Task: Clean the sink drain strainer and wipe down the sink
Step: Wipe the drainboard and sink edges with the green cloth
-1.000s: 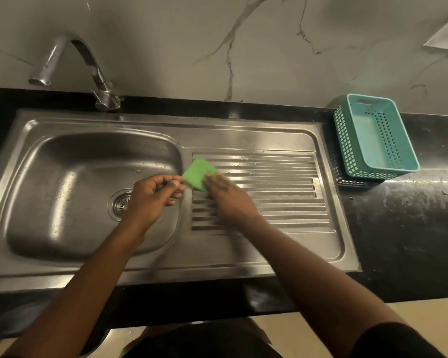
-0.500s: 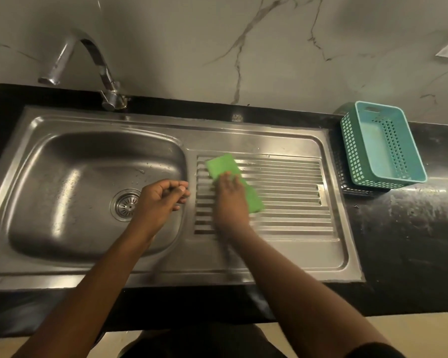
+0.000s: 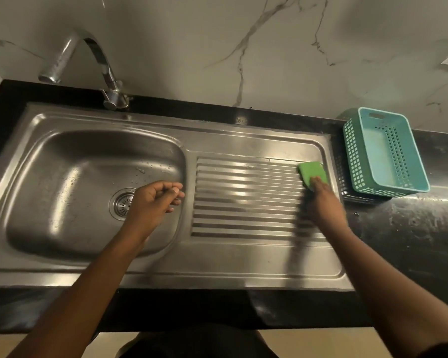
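Observation:
A stainless steel sink [image 3: 70, 161] has a basin on the left and a ribbed drainboard [image 3: 246, 200] on the right. The round drain strainer [image 3: 120, 204] sits in the basin floor, partly hidden by my left hand [image 3: 154, 202], which hovers over the basin's right side with fingers loosely curled and nothing in it. My right hand [image 3: 323, 202] presses a green scrub pad [image 3: 312, 171] flat on the far right end of the drainboard; hand and arm are motion-blurred.
A chrome tap [image 3: 88, 65] rises behind the basin, spout pointing left. A teal plastic basket [image 3: 388, 153] stands on a dark tray on the black counter [image 3: 409, 228] right of the sink. A marble wall runs along the back.
My right hand has swept the green pad from the drainboard's left end across to its far right end. My left hand has stayed over the basin's right side.

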A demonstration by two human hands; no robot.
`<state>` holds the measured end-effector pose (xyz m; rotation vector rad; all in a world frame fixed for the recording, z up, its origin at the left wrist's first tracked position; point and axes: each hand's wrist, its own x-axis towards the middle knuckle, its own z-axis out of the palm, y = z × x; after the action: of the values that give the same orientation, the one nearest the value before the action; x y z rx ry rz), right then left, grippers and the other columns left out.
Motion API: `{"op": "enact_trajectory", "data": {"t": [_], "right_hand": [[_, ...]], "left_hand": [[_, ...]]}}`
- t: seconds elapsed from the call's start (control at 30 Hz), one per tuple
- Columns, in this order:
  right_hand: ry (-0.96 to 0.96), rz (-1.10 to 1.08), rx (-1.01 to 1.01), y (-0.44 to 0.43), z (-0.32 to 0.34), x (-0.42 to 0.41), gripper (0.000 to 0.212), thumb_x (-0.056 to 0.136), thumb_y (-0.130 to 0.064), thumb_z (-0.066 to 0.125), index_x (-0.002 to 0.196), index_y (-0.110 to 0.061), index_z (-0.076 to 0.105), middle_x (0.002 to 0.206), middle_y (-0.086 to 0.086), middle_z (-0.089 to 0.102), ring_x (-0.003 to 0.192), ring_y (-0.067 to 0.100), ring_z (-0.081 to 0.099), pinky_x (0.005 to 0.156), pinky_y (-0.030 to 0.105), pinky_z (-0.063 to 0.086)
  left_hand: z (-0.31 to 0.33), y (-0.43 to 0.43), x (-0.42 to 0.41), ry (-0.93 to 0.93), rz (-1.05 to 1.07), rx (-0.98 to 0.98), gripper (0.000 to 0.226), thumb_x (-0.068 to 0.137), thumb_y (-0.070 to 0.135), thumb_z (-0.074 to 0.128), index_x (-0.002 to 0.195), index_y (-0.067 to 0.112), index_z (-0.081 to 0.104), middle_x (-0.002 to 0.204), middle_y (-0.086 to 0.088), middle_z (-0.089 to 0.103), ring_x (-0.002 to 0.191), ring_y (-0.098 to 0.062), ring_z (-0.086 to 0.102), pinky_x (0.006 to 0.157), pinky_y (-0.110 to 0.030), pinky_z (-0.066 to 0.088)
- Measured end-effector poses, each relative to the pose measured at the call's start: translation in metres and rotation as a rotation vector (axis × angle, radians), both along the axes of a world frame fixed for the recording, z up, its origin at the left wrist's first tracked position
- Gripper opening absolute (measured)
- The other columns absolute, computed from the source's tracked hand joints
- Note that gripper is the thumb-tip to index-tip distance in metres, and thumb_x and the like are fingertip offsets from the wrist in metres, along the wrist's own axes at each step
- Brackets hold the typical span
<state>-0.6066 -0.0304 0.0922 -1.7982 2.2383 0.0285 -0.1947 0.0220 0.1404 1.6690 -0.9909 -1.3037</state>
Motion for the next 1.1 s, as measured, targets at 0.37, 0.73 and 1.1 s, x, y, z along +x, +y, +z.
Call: {"op": "enact_trajectory", "data": {"t": [0.37,0.73,1.1], "right_hand": [[-0.151,0.334,-0.013,0.003,-0.008,0.255,0.062,0.100,-0.008,0.045,0.160,-0.002,0.027,0.167,0.020,0.028,0.156,0.038,0.023,0.128,0.047,0.018],[-0.078,0.227,-0.070,-0.028,-0.004,0.075,0.057,0.103,-0.013,0.051,0.158,-0.016,0.039,0.165,0.008,0.040,0.151,0.031,0.038,0.119,0.049,0.040],[-0.095,0.074,-0.061,-0.025,-0.023,0.164,0.054,0.097,0.001,0.037,0.151,0.005,0.039,0.152,0.025,0.047,0.141,0.042,0.042,0.122,0.048,0.028]], "left_hand": [[-0.001,0.002,0.000,-0.010,0.022,0.009,0.019,0.101,0.011,0.061,0.103,0.023,0.076,0.092,0.004,0.081,0.095,-0.026,0.074,0.085,-0.041,0.059],[0.004,0.000,-0.013,0.010,0.017,0.012,0.018,0.101,0.009,0.060,0.108,0.014,0.075,0.101,-0.009,0.079,0.098,-0.028,0.073,0.092,-0.048,0.057],[-0.002,0.004,0.002,0.017,0.054,0.033,0.017,0.101,0.009,0.061,0.104,0.018,0.076,0.097,-0.006,0.080,0.094,-0.027,0.073,0.085,-0.041,0.058]]}}
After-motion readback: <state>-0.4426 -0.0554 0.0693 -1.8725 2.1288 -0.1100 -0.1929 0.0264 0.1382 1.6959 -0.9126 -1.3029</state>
